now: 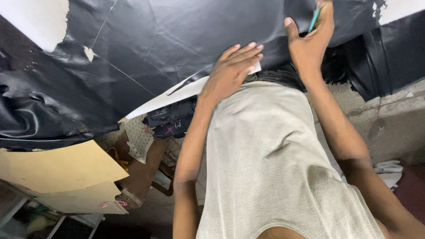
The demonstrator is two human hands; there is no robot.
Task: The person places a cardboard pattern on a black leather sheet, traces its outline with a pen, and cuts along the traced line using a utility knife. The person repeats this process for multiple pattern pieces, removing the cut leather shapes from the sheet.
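Your left hand (232, 71) lies flat, fingers together, on the white template (177, 95), atop the black leather sheet (168, 35). Your right hand (310, 42), beyond the template's far end, pinches a teal pen (314, 20).

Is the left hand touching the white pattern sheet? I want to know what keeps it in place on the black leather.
Touching. The head view shows the left hand lying flat, palm down, on the white pattern sheet, with fingers spread over its upper edge.
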